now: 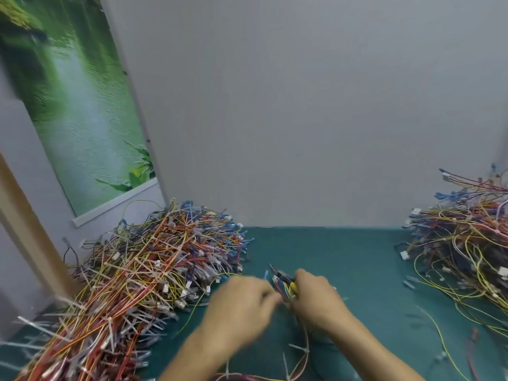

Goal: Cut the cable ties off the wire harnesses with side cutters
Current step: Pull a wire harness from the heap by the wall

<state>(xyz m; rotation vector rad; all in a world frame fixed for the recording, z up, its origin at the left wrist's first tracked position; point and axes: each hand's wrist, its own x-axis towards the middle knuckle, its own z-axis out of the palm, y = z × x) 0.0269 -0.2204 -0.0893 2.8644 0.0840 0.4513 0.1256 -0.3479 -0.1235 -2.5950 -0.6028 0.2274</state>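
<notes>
My right hand [316, 295] grips side cutters [283, 279] with yellow and dark handles; the jaws point up and left above the green mat. My left hand [242, 303], blurred by motion, is closed on a small wire harness [283, 291] of red, blue and yellow wires, held right beside the cutters. The harness trails down between my wrists, with a white cable tie [298, 349] showing on it lower down. Whether the jaws touch a tie is hidden by my fingers.
A big heap of tied harnesses [143, 273] fills the left of the green mat [357, 259]. Another heap [467, 243] lies at the right edge. Loose wires and cut ties are scattered near my forearms. A grey wall stands close behind.
</notes>
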